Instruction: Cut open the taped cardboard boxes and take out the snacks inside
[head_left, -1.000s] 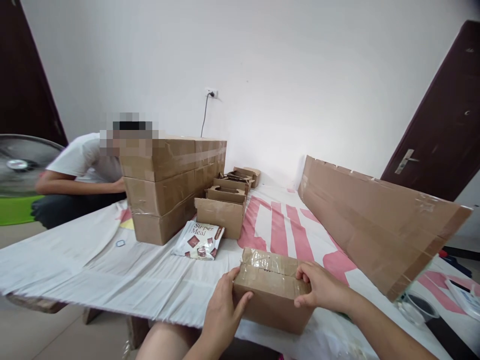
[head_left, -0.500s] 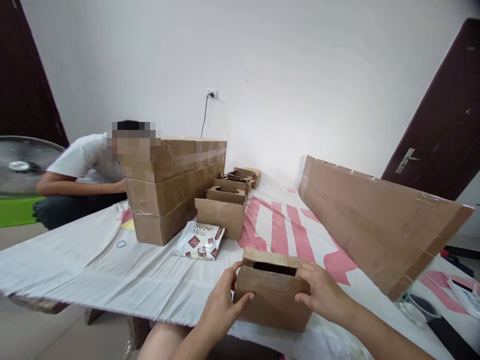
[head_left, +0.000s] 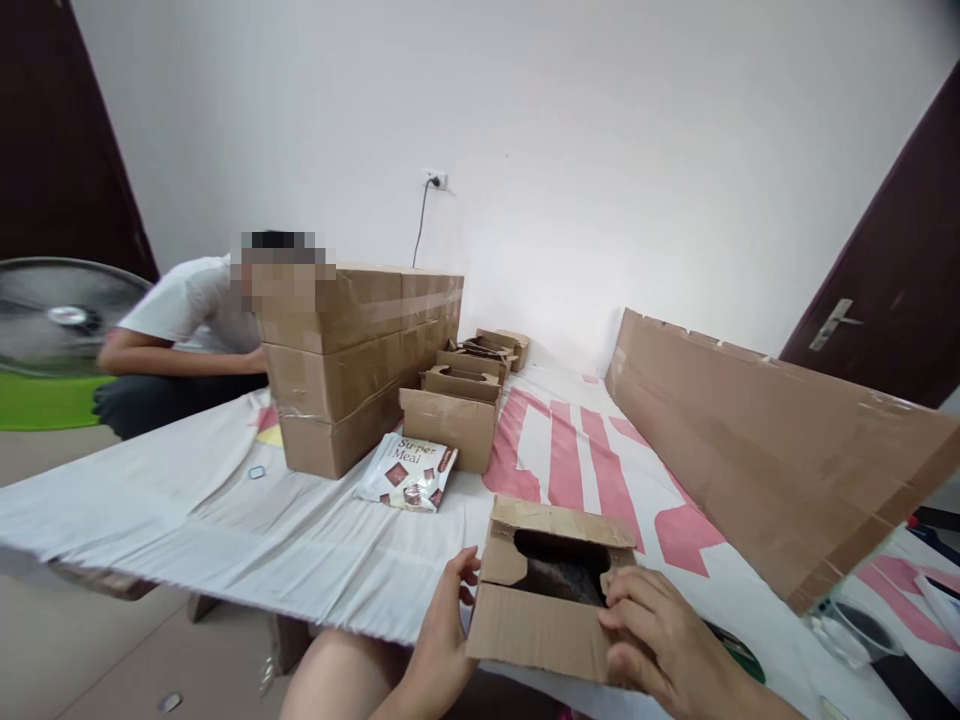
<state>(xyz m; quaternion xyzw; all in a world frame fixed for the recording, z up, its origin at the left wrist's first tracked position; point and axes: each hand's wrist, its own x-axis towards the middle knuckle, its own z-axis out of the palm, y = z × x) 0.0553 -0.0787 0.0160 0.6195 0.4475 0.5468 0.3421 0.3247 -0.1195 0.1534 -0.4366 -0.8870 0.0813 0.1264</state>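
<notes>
Just one box (head_left: 536, 630), two hands (head_left: 442, 640) (head_left: 660, 640).

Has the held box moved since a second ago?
Yes: the held box tipped toward the camera, opening now showing; its spot relative to the Super Meal packet is unchanged.

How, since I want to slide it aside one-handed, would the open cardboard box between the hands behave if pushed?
The cardboard box looks stiff in its walls, but its loose top flaps would probably flex under a grip. Flat-bottomed, it should slide on the white sheet rather than roll. Its weight is hard to judge, because the inside is dark.
</notes>
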